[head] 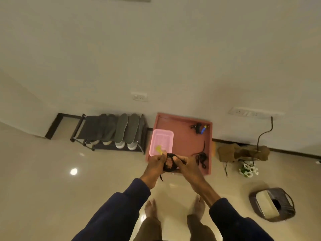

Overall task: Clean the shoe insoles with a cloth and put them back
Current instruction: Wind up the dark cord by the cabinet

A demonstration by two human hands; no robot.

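Observation:
Both my hands hold a black shoelace (171, 156) looped into a coil above the near edge of a red-brown table (184, 136). My left hand (156, 163) pinches the coil on its left side, and my right hand (182, 164) grips it on the right; one lace end dangles below. Several grey insoles (121, 127) stand leaning on a black shoe rack (79, 127) at the left, with pale shoes (119, 145) beneath them. A pink tray (162, 136) on the table holds a yellow cloth (159, 148).
Another black lace (201, 156) lies on the table's right side, and a small black and blue object (199, 128) sits at its far corner. On the floor at the right are a brown bag (243, 152), white flowers (248, 170) and a dark bin (272, 204). My bare feet stand below.

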